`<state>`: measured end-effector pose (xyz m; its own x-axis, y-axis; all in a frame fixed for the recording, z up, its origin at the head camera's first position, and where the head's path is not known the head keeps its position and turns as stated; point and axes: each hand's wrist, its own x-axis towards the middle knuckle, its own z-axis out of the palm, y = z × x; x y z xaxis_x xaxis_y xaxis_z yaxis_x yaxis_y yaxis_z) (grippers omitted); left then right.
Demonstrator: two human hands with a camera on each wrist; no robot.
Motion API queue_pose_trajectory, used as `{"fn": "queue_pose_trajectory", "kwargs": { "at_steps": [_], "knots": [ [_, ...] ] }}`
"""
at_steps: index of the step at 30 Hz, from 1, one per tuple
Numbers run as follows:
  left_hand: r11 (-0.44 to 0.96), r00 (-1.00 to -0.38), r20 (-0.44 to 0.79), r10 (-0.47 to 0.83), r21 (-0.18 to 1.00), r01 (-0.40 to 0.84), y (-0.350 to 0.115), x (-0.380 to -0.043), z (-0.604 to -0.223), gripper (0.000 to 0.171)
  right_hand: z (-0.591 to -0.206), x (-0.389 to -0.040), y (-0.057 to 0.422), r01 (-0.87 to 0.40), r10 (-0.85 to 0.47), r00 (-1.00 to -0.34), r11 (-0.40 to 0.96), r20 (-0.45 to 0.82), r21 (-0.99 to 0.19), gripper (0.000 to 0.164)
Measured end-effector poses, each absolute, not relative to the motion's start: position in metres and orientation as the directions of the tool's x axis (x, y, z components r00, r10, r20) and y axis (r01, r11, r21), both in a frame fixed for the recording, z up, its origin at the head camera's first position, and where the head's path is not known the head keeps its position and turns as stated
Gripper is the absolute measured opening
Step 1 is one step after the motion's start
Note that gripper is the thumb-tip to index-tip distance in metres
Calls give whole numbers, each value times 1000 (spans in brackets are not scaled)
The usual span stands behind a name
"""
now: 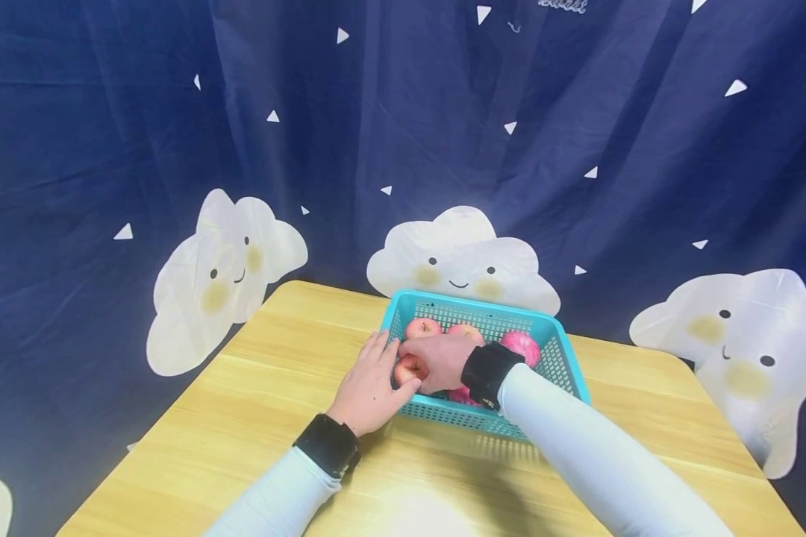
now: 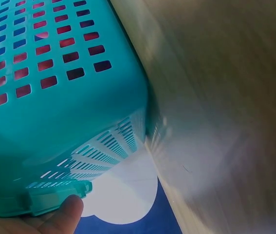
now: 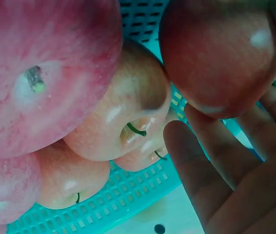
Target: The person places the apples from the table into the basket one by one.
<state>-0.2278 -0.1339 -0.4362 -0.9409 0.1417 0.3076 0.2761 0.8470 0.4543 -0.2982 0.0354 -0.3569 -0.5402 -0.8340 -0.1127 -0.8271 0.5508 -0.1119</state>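
Note:
My right hand (image 1: 443,359) reaches into a turquoise plastic basket (image 1: 567,350) and holds a red apple (image 1: 410,373) near its left front corner. In the right wrist view, the fingers (image 3: 220,146) lie against the side of this darker-looking apple (image 3: 215,58). My left hand (image 1: 371,384) grips the basket's left rim, its fingers along the outside and its thumb towards the front rim. In the left wrist view, a fingertip (image 2: 69,209) meets the rim. Paler apples (image 1: 423,328) and larger pink round fruits (image 1: 520,347) lie in the basket, partly hidden by the right hand.
The basket stands on a light wooden table (image 1: 262,418) close to its back edge. Behind the table hangs a dark blue curtain (image 1: 443,112) with white clouds and triangles. Black bands (image 1: 327,445) are strapped round both wrists.

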Motion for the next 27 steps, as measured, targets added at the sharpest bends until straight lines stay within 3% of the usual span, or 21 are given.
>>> {"fn": "queue_pose_trajectory", "kwargs": {
  "at_steps": [8,18,27],
  "knots": [
    [841,-932,332,143,455,291,-134,-226,-436,80,-375,-305,25,-846,-832,-516,532,-203,-29,26],
    [843,-929,338,150,447,299,-135,-225,-434,78,-379,-305,28,-888,-871,-459,456,-172,63,24],
    [845,-924,350,156,437,308,-133,-224,-435,76,-382,-307,32,-863,-844,-502,503,-186,47,22]
  ]
}}
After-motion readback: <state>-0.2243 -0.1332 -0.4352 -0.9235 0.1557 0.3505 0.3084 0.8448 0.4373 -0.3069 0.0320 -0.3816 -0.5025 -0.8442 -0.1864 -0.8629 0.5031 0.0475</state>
